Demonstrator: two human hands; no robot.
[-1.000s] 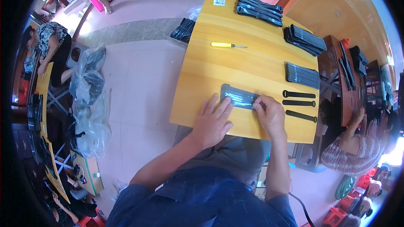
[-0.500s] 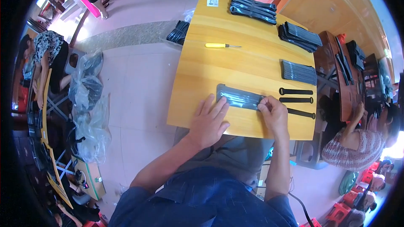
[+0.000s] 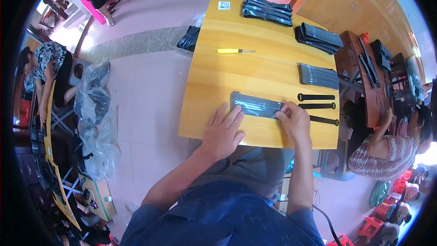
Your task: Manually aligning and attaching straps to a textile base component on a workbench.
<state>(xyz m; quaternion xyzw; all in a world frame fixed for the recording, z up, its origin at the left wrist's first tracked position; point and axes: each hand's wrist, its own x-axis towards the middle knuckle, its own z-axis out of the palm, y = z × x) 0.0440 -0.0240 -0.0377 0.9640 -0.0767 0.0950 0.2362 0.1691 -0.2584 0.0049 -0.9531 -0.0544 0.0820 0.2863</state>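
A clear plastic packet of black straps (image 3: 257, 104) lies flat near the table's front edge. My left hand (image 3: 221, 134) rests with fingers spread, its fingertips touching the packet's left end. At the right end, my right hand (image 3: 295, 122) pinches the packet's edge between thumb and fingers. Three loose black straps with ring ends (image 3: 317, 97) lie just right of that hand, the lowest partly behind it. Beyond them sits another flat packet of straps (image 3: 318, 76).
A yellow-handled screwdriver (image 3: 230, 51) lies mid-table. Stacked strap packets (image 3: 318, 38) and banded black bundles (image 3: 267, 10) stand at the far right. Plastic bags (image 3: 93, 105) lie on the floor at left. People sit at tables on both sides.
The whole view has shifted slightly. Both hands keep nearly the same places on the packet, the left fingers flat and the right ones pinching.
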